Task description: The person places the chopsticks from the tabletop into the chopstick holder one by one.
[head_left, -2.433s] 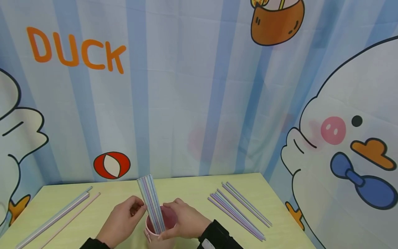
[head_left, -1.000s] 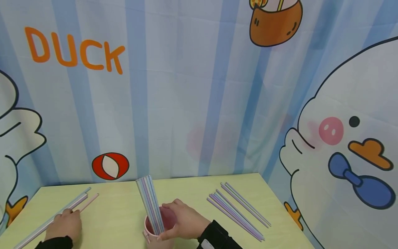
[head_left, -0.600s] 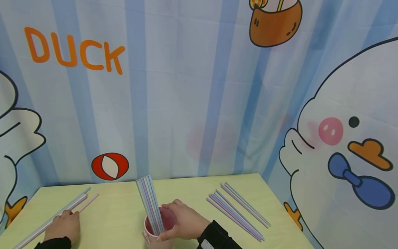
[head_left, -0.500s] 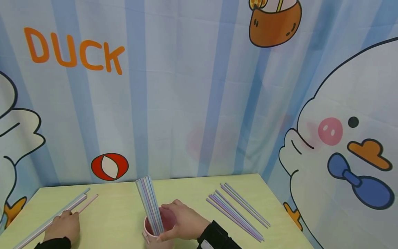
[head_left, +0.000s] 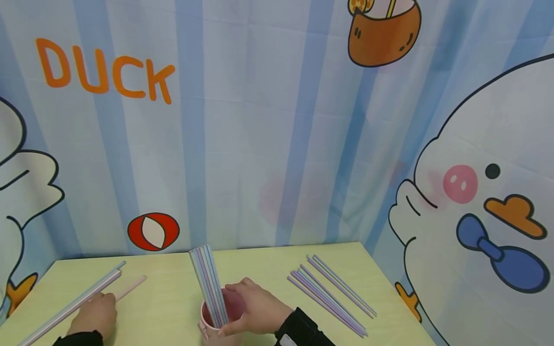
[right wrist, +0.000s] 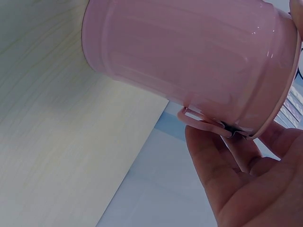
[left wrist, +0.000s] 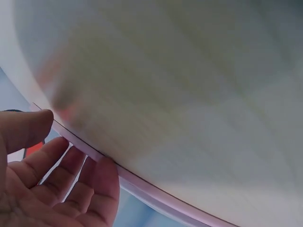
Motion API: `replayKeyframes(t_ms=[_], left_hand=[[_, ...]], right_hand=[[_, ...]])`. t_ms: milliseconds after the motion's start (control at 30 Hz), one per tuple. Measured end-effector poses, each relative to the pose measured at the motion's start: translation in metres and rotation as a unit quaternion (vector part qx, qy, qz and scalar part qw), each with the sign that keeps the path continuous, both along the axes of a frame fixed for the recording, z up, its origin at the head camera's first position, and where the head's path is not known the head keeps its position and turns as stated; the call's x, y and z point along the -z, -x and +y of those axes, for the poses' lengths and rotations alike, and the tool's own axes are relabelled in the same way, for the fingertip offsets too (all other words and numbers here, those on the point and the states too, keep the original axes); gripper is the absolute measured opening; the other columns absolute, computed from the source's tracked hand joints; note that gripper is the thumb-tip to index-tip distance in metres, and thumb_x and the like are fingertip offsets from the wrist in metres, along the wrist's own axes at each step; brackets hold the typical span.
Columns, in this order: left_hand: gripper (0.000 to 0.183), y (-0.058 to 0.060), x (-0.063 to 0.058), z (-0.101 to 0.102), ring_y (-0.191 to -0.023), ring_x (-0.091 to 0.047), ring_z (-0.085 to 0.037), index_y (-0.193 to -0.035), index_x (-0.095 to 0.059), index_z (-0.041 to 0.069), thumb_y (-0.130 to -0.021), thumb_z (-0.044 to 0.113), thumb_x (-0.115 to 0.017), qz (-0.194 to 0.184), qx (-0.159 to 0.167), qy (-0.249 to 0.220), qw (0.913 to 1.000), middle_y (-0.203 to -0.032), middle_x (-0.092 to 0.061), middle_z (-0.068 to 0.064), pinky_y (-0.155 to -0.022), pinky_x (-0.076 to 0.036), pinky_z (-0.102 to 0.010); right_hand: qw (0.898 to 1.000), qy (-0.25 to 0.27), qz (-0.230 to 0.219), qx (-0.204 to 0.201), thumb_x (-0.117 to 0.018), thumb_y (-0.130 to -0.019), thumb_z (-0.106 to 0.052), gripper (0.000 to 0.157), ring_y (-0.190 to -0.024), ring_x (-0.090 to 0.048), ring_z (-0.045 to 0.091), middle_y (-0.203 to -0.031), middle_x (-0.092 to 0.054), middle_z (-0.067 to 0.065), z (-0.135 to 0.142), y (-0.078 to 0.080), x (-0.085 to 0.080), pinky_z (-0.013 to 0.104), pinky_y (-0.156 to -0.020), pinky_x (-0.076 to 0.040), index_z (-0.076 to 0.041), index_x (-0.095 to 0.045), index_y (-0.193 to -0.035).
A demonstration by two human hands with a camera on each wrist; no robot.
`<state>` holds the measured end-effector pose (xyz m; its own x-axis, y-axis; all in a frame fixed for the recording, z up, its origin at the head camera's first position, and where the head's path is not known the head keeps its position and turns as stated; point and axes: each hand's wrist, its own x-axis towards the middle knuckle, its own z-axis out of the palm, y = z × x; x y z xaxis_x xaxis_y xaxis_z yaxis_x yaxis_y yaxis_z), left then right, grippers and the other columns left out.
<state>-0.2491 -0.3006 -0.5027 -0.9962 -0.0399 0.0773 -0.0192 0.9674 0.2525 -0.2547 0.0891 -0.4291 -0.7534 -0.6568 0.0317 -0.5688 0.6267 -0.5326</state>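
Observation:
My left hand [head_left: 96, 315] is low over the left side of the table, pinching a thin pink straw [head_left: 132, 287]. In the left wrist view that straw runs diagonally between thumb and fingers [left wrist: 49, 175]. Left of the hand lie several pale blue and lilac straws [head_left: 56, 319], close together. My right hand [head_left: 261, 307] grips a small pink bucket [head_left: 235, 302] by its rim, fingers at its looped handle [right wrist: 206, 125] in the right wrist view. A bundle of pastel straws [head_left: 208, 283] leans leftward inside the bucket, its upper ends well above the rim.
Several lilac and blue straws [head_left: 326, 300] lie slanted on the right of the pale yellow table [head_left: 173, 269], with a separate small group [head_left: 344, 286] beyond them. A printed curtain [head_left: 259, 144] hangs behind the table's back edge.
My left hand left the bundle for the straws on the left, then took the pink straw, whose far end has shifted right. The right hand and bucket stayed in place.

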Motion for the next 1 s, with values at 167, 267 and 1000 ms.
replayKeyframes(t_ms=[167, 267, 1000], left_hand=[[0.024, 0.003, 0.002, 0.008, -0.072, -0.056, -0.039, -0.092, -0.054, -0.014, -0.083, 0.006, -0.065, -0.026, 0.006, 0.006, 0.9996, -0.08, -0.055, -0.021, -0.068, -0.051, -0.056], [0.025, 0.003, 0.002, 0.016, -0.069, -0.056, -0.033, -0.088, -0.055, -0.011, -0.083, 0.009, -0.067, -0.044, 0.009, 0.011, 0.9989, -0.076, -0.055, -0.016, -0.067, -0.052, -0.052], [0.015, -0.017, -0.008, 0.067, -0.063, -0.046, -0.016, -0.082, -0.057, 0.009, -0.082, 0.013, -0.071, -0.079, 0.071, -0.011, 0.9943, -0.071, -0.051, -0.001, -0.057, -0.046, -0.038]], right_hand=[[1.0, 0.003, -0.012, 0.004, -0.076, -0.068, -0.061, 0.081, -0.099, -0.047, 0.002, -0.116, -0.053, -0.008, 0.001, -0.001, -0.002, 0.028, -0.085, -0.051, -0.024, -0.05, -0.135], [1.0, 0.004, -0.018, 0.006, -0.076, -0.068, -0.06, 0.08, -0.1, -0.047, 0.003, -0.116, -0.053, -0.009, 0.001, -0.002, -0.003, 0.029, -0.086, -0.051, -0.024, -0.051, -0.135], [1.0, 0.005, 0.0, -0.006, -0.076, -0.069, -0.059, 0.08, -0.099, -0.046, 0.002, -0.115, -0.054, -0.008, 0.001, -0.002, -0.001, 0.026, -0.084, -0.051, -0.022, -0.051, -0.135]])
